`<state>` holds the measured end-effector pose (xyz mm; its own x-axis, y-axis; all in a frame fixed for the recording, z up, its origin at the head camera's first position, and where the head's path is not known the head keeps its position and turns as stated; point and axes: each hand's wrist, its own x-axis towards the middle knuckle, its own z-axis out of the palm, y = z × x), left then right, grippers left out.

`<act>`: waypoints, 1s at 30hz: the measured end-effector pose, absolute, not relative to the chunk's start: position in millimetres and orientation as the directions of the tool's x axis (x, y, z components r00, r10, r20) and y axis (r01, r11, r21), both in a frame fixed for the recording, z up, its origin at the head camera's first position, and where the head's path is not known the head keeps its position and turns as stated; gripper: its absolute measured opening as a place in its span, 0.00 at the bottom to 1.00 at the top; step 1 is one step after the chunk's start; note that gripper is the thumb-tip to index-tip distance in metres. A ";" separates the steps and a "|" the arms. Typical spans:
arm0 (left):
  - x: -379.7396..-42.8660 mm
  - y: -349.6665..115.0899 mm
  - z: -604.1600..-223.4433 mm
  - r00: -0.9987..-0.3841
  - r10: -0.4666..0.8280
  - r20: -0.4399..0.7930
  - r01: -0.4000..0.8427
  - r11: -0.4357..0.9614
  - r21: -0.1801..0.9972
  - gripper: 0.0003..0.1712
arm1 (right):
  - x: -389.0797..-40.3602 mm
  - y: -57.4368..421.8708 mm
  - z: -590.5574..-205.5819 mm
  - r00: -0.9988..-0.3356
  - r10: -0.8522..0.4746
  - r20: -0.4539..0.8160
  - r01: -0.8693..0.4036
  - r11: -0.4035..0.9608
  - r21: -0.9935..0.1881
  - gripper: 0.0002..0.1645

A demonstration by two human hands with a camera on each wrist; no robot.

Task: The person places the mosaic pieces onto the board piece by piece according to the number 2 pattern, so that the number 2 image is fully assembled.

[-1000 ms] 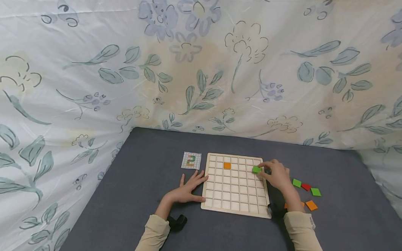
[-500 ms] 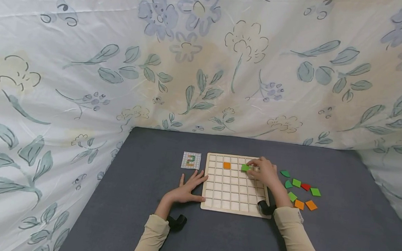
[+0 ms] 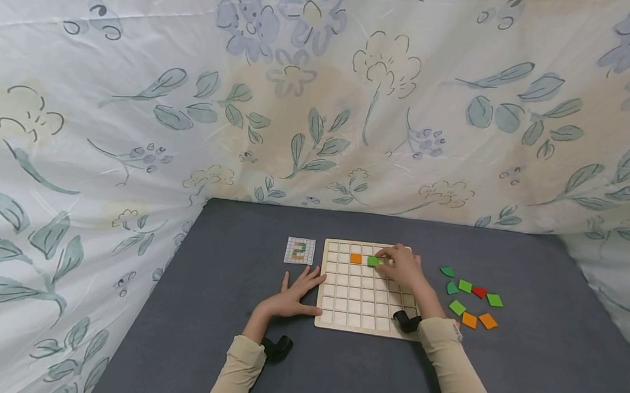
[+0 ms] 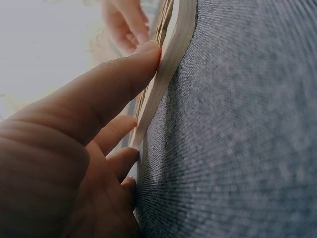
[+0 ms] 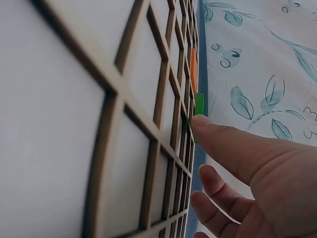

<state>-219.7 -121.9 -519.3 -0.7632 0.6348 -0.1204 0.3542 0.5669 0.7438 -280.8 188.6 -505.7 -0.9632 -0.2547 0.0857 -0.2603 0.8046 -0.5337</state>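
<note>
A wooden grid board with square cells lies on the dark table. My right hand pinches a green square tile close over the board's upper rows. Just left of that tile, an orange square tile sits in a cell. In the right wrist view the thumb lies against the green tile, with the orange tile beyond it. My left hand rests with spread fingers at the board's left edge. Its thumb touches the board's side in the left wrist view.
A small pattern card with a coloured figure lies left of the board. To the right are several loose pieces: green squares, orange squares, a red piece and dark green rounded pieces. A floral cloth hangs behind the table.
My right hand has moved left across the board with the green tile, from the right edge to beside the orange tile. Loose pieces at right have come into view. The left hand stays put.
</note>
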 end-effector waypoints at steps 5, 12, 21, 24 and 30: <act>-219.8 -122.7 -518.7 -0.765 0.633 -0.119 0.355 0.568 0.742 0.46 | -282.1 182.2 -504.6 -0.957 -0.269 0.105 -0.281 0.788 -0.547 0.15; -219.5 -123.7 -518.2 -0.756 0.644 -0.113 0.361 0.555 0.749 0.45 | -281.0 175.8 -501.5 -0.951 -0.280 0.132 -0.305 0.772 -0.558 0.14; -219.7 -123.4 -518.3 -0.754 0.647 -0.117 0.361 0.556 0.748 0.45 | -282.5 173.7 -502.8 -0.955 -0.272 0.116 -0.290 0.784 -0.549 0.14; -219.4 -123.2 -518.5 -0.753 0.648 -0.113 0.363 0.553 0.750 0.45 | -282.7 174.2 -503.7 -0.955 -0.272 0.119 -0.291 0.781 -0.552 0.14; -219.9 -122.2 -520.0 -0.752 0.649 -0.112 0.365 0.552 0.750 0.45 | -282.6 177.2 -506.5 -0.954 -0.271 0.126 -0.294 0.778 -0.555 0.15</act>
